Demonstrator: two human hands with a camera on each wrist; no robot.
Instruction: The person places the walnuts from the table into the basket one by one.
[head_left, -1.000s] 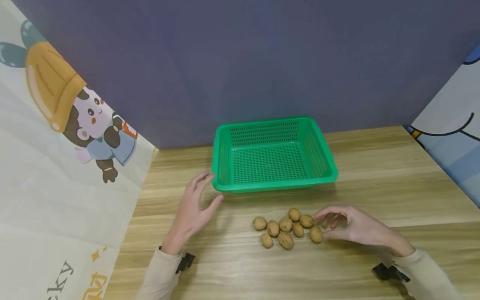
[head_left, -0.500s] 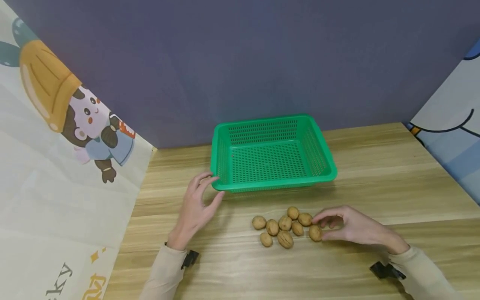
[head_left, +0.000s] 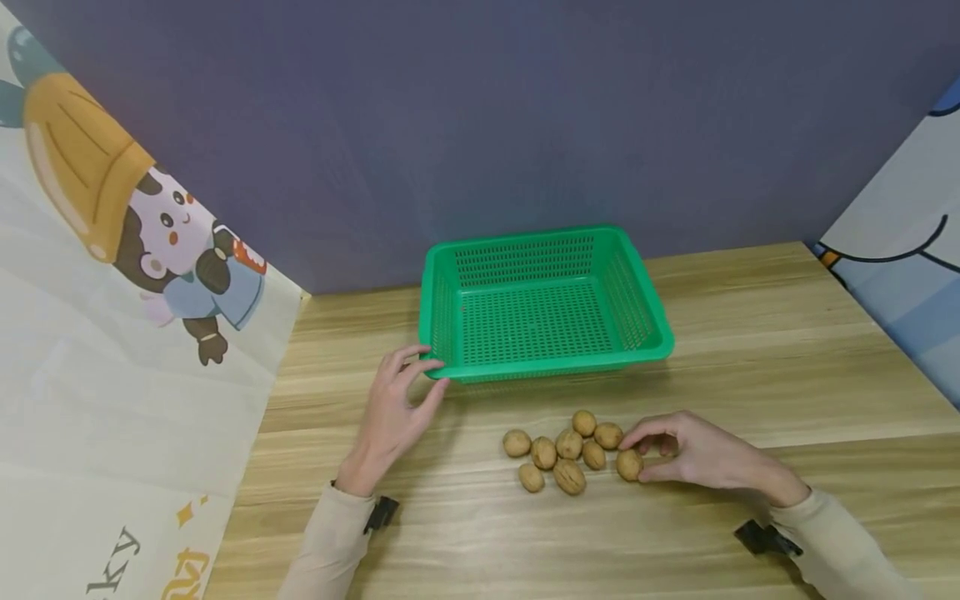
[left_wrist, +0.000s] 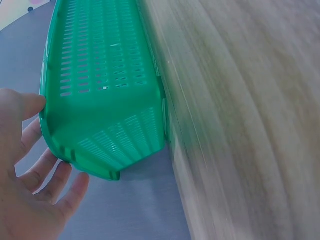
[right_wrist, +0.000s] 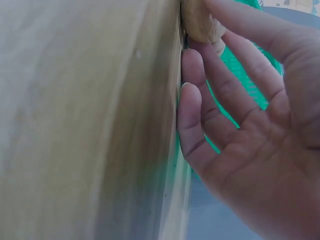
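A green perforated plastic basket [head_left: 555, 367] stands at the back of the wooden table. My left hand [head_left: 390, 422] holds its near left corner, the thumb below the rim and the fingers over it; the left wrist view shows the thumb [left_wrist: 34, 105] against the rim. In front of the basket lies a loose cluster of several walnuts [head_left: 568, 444]. At the cluster's right end my right hand [head_left: 697, 452] pinches one walnut [head_left: 629, 466] between thumb and forefinger. In the right wrist view that walnut [right_wrist: 199, 21] is partly cut off, and the other fingertips rest near the tabletop.
The wooden tabletop [head_left: 750, 333] extends on both sides of the basket. A dark grey-blue wall [head_left: 525, 117] rises right behind it. A white cartoon-printed sheet [head_left: 150, 400] borders the left side, and another printed panel [head_left: 900, 250] borders the right.
My left fingers have come over the basket's corner and the thumb has come up to its rim. The right thumb and forefinger have closed in on the rightmost walnut. The head view has shifted slightly.
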